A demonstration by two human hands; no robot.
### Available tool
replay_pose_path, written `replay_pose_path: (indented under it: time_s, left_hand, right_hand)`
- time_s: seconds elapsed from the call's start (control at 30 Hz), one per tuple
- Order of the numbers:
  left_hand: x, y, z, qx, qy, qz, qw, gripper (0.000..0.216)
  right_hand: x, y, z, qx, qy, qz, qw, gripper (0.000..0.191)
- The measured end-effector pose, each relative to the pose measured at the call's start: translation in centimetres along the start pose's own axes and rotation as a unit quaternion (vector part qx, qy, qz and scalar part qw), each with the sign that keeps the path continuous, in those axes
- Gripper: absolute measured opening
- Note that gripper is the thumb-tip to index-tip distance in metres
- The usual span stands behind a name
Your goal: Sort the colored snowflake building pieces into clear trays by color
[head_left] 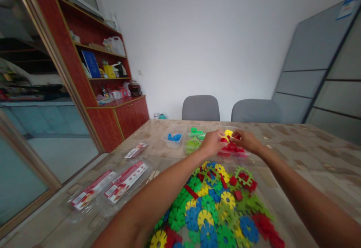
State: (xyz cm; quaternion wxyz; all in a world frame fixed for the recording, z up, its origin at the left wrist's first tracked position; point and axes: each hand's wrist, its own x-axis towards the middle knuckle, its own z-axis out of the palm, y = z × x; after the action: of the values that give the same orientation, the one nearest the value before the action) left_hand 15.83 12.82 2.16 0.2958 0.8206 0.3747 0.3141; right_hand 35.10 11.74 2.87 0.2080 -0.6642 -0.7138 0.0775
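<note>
Both my hands are over a clear plastic box holding red pieces (232, 148) and yellow pieces (228, 133) at the far side of the table. My left hand (212, 142) reaches in from the left, its fingers bent and closed near a bit of red and yellow. From the right comes my right hand (246, 140), with fingertips pinched together beside a red bit. What either hand grips is too small to make out. Closer to me spreads a big pile of flower-shaped and square plastic building pieces (208, 203) in green, blue, yellow and red.
Left of the red box stand clear boxes with green pieces (194, 142) and blue pieces (175, 137). Clear lids with printed labels (126, 182) lie on the table's left side. Behind the table are two grey chairs (200, 108); a reddish-brown cabinet (131, 114) stands back left.
</note>
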Motion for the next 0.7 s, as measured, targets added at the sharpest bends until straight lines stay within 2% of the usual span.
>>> replay_pose_path:
  time_s: [0.07,0.13,0.23,0.33,0.43,0.53,0.6,0.7]
  left_hand:
    - [0.6,-0.4,-0.2,0.01,0.004,-0.007,1.0,0.018]
    - [-0.4,-1.0,-0.6,0.013,-0.001,-0.013,1.0,0.016]
    - [-4.0,-1.7,-2.0,0.005,-0.019,-0.02,1.0,0.021]
    - [-9.1,-1.5,-3.9,-0.009,-0.058,-0.023,0.998,0.022]
    - [-14.2,-0.7,-6.0,-0.008,-0.11,-0.007,0.994,0.019]
    - [-18.3,-0.1,-7.6,0.042,-0.179,0.054,0.982,0.018]
    - [-20.0,0.1,-8.3,0.088,-0.217,0.068,0.97,0.018]
    - [-21.0,0.1,-8.8,0.148,-0.252,0.067,0.954,0.012]
  right_hand:
    - [-0.1,0.3,0.2,0.015,0.006,0.003,1.0,0.022]
    - [-1.2,1.0,0.1,0.04,0.013,0.002,0.999,0.021]
    - [-4.1,2.3,-0.5,0.091,-0.013,-0.015,0.996,0.026]
    - [-7.7,2.4,-1.5,0.132,-0.075,-0.05,0.987,0.029]
    - [-11.5,0.8,-2.0,0.148,-0.149,-0.095,0.973,0.023]
    - [-15.0,-1.6,-1.1,0.156,-0.224,-0.121,0.954,0.019]
    - [-16.8,-2.8,0.0,0.145,-0.25,-0.127,0.949,0.019]
    - [-18.1,-3.9,1.6,0.107,-0.249,-0.152,0.951,0.022]
